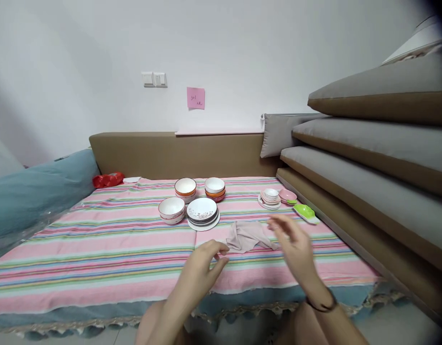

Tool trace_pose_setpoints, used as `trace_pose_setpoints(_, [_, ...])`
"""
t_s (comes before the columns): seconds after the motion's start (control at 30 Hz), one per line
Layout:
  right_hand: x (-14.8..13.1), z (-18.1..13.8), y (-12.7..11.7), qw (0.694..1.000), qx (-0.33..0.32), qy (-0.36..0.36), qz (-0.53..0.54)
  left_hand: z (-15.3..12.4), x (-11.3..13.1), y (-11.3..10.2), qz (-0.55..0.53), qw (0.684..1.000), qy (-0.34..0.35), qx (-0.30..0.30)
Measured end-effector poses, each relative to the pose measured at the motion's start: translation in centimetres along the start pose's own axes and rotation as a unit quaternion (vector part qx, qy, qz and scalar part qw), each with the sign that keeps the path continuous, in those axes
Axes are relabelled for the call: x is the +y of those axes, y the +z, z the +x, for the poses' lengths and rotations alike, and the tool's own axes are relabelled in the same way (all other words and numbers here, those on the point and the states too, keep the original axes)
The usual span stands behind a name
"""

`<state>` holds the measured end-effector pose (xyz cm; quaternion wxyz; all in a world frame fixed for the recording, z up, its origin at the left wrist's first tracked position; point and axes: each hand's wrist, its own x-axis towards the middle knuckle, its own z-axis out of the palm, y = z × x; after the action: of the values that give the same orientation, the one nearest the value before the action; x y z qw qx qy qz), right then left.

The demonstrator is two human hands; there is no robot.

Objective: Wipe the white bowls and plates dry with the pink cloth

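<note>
**Fingers (218, 250) open by the cloth (248, 236)**

Fingers of the left hand (203, 267) hung loosely curled, grasping nothing, their tips just beside the cloth's near edge. Those of the right hand (296, 248), blurred, were spread and empty over its right end. The crumpled cloth lay on the striped sheet (98, 249), just before a plate stack (203, 212).

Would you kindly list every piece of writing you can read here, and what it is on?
"301", apparently, handwritten on the pink sticky note on the wall.
Second line beneath it: too small to read.
No other writing is legible.
</note>
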<state>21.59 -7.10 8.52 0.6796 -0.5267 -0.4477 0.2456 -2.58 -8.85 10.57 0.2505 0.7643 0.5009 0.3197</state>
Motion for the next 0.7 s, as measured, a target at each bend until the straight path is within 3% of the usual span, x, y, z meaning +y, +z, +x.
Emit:
trace_pose_setpoints(0.07, [3.3, -1.7, 0.9, 0.996, -0.067, 0.047, -0.018, 1.5, -2.4, 3.7, 0.045, 0.997, -0.048, -0.05])
trace_pose_setpoints(0.17, [9.8, -6.4, 1.7, 0.986, -0.063, 0.151, -0.009, 2.3, -6.5, 9.5, 0.101, 0.984, -0.091, -0.116])
trace_pose_setpoints(0.23, [13.7, -10.0, 1.5, 0.981, -0.025, 0.192, 0.03, 2.7, -8.4, 12.4, 0.096, 0.986, -0.104, -0.088])
trace_pose_setpoints(0.3, [16.3, -12.7, 1.0, 0.971, -0.035, 0.231, 0.052, 3.5, -9.1, 14.2, 0.091, 0.986, -0.133, -0.039])
trace_pose_setpoints(0.43, [17.1, -14.2, -0.4, 0.959, -0.014, 0.278, 0.057, 6.3, -8.8, 15.0, 0.088, 0.976, -0.192, 0.049])
trace_pose_setpoints(0.57, [15.7, -12.0, -1.1, 0.965, 0.038, 0.254, 0.047, 8.5, -8.5, 14.2, 0.077, 0.979, -0.17, 0.084])
trace_pose_setpoints(0.7, [15.1, -9.8, -1.7, 0.965, 0.077, 0.238, 0.077, 8.7, -8.6, 13.5, 0.044, 0.984, -0.143, 0.1])
